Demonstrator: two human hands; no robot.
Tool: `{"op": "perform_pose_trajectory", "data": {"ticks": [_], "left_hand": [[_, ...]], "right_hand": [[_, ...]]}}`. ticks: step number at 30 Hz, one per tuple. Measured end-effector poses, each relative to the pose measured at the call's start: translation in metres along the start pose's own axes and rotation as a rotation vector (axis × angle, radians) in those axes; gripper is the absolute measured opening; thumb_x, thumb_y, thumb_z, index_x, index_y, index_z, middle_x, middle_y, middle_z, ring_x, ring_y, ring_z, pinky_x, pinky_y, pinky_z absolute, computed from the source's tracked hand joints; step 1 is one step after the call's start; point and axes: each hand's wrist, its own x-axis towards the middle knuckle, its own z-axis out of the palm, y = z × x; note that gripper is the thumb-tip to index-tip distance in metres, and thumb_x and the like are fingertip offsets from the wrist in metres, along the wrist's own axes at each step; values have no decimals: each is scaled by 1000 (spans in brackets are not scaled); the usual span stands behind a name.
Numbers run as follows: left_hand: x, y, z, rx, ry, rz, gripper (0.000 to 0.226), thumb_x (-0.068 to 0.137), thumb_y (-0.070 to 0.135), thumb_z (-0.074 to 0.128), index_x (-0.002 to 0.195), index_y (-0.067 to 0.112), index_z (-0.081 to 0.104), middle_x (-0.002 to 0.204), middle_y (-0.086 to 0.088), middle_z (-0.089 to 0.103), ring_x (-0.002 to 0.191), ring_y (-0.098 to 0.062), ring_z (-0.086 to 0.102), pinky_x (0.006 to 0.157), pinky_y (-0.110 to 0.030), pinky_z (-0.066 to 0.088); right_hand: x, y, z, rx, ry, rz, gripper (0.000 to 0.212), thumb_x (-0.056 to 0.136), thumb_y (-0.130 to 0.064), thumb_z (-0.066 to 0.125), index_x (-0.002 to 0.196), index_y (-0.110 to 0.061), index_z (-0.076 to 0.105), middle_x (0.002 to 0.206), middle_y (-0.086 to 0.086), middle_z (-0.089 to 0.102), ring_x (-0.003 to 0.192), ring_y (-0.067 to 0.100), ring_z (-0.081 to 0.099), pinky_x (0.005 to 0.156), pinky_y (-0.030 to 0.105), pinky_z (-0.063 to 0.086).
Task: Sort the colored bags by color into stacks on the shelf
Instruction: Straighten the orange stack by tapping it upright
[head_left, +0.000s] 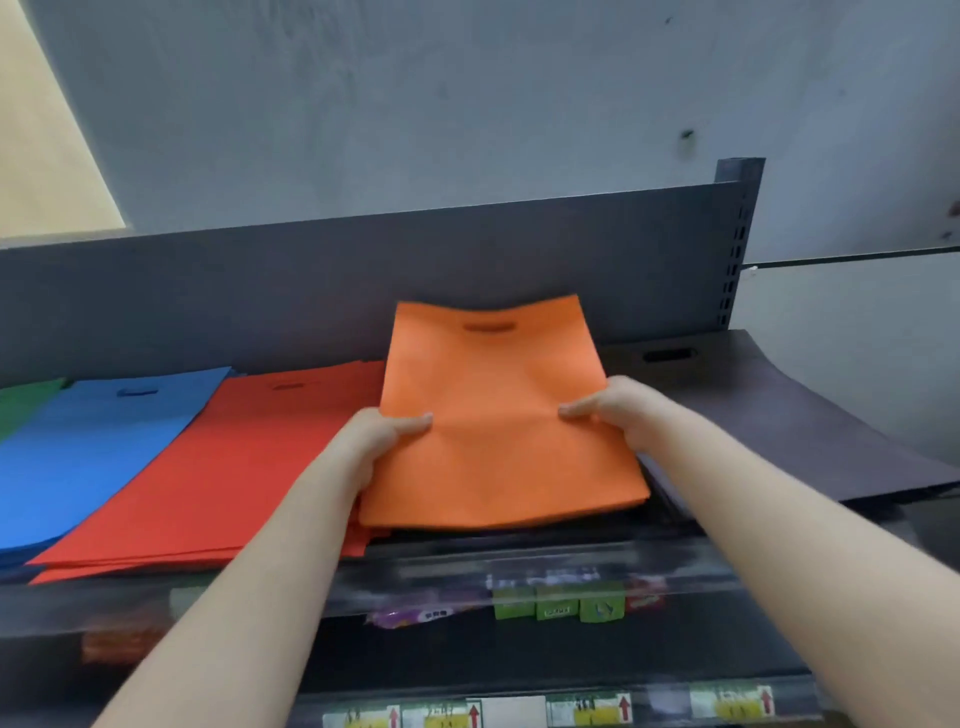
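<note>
We pinched the orange bag (493, 410) at nine and three o'clock with left hand (382, 439) and right hand (618, 410); its length ran toward twelve.

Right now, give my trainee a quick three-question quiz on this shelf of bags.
1. True or false: both hands grip the orange bag.
2. Which stack lies directly left of the orange bag: A blue, B red, C green?
3. Fill in: the bag to the right of the orange one is ____ in color.

Key:
1. True: the left hand and right hand hold its side edges.
2. B, the red stack.
3. Dark: the dark bag.
</note>
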Motion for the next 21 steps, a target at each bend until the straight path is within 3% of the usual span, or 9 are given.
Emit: {"op": "perform_pose_trajectory", "data": {"ticks": [4, 7, 9, 13, 16, 21], "left_hand": [[8, -13, 1, 127, -12, -62, 29, 76, 26, 78, 93, 8, 62, 84, -9, 66, 75, -25, 63, 62, -32, 46], [10, -13, -1, 187, 11, -43, 34, 76, 30, 79, 96, 8, 62, 84, -8, 66, 75, -24, 62, 59, -30, 44], [9, -13, -2, 231, 40, 10, 36, 76, 31, 78, 99, 8, 62, 87, -8, 66, 74, -22, 61, 57, -29, 43], [7, -16, -7, 316, 102, 135, 45, 81, 31, 74, 116, 15, 50, 103, -4, 57, 86, -20, 56, 71, -33, 43], [7, -20, -9, 322, 127, 181, 46, 83, 26, 72, 122, 13, 53, 100, -2, 57, 80, -16, 55, 68, -31, 41], [10, -24, -7, 356, 148, 178, 43, 82, 25, 73, 119, 10, 55, 102, -5, 59, 86, -21, 56, 75, -33, 42]], "right_hand": [[7, 20, 3, -199, 113, -23, 46, 70, -16, 83, 109, -1, 61, 106, 15, 67, 92, 29, 64, 83, 38, 52], [2, 21, -4, -475, 279, -263, 58, 77, -24, 77, 127, -7, 52, 123, 10, 60, 109, 24, 57, 84, 30, 44], [-5, 25, -14, -657, 300, -419, 61, 86, -27, 67, 140, -12, 43, 138, 7, 52, 126, 24, 48, 98, 33, 40], [-9, 47, -30, -1005, 147, -303, 43, 98, -34, 43, 141, -29, 43, 148, -5, 41, 135, 20, 38, 114, 45, 23], [-7, 59, -27, -1006, 137, -279, 40, 99, -34, 40, 140, -31, 44, 152, -6, 33, 140, 18, 29, 116, 50, 10], [-1, 58, -21, -996, 212, -283, 40, 96, -27, 43, 135, -27, 50, 148, -3, 40, 135, 20, 35, 115, 53, 12]]}}
